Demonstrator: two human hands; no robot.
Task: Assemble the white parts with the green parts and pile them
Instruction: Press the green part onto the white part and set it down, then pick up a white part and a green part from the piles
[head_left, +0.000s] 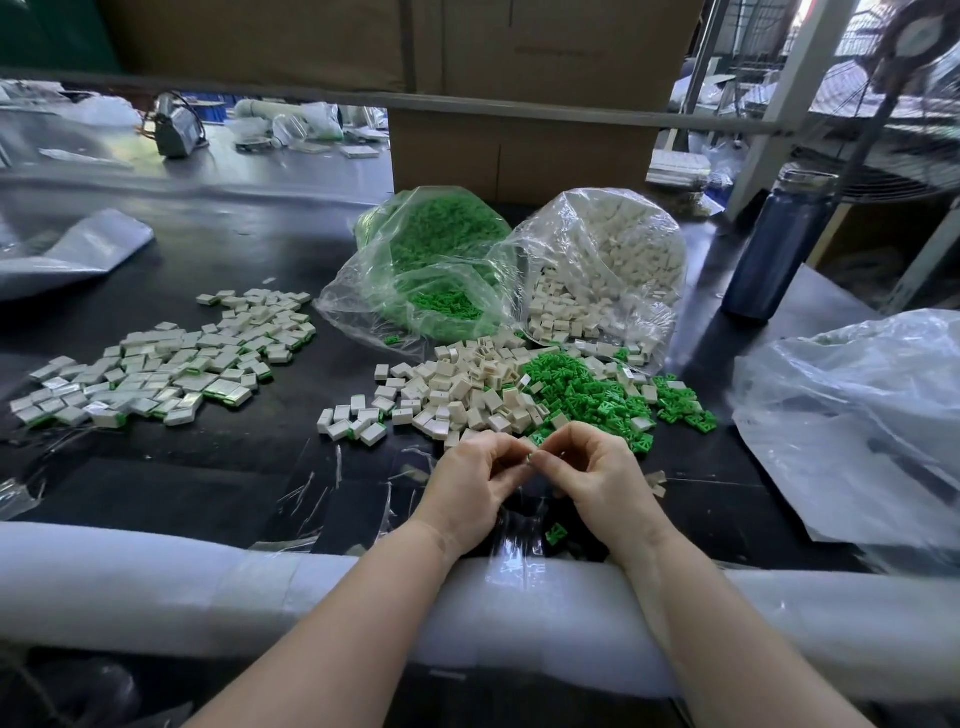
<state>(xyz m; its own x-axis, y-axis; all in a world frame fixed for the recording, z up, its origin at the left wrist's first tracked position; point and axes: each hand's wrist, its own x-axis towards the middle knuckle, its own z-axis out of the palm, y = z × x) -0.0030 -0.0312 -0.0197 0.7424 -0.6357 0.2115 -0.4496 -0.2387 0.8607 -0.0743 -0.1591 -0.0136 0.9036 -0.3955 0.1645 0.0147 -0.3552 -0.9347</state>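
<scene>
My left hand (475, 480) and my right hand (597, 475) meet at the fingertips over the black table, pinching one small white part with a green edge (530, 451) between them. Just beyond lie a heap of loose white parts (457, 389) and a heap of loose green parts (587, 389). A wide spread of assembled white-and-green pieces (166, 369) covers the table's left. Several assembled pieces (353, 421) sit nearer the middle. A single green part (556, 533) lies under my right wrist.
Two open clear bags stand behind the heaps, one of green parts (436, 260), one of white parts (613, 265). A dark blue bottle (774, 249) is at the right, crumpled plastic sheet (857, 426) beside it. White foam padding (208, 597) lines the near table edge. Cardboard boxes (519, 150) stand behind.
</scene>
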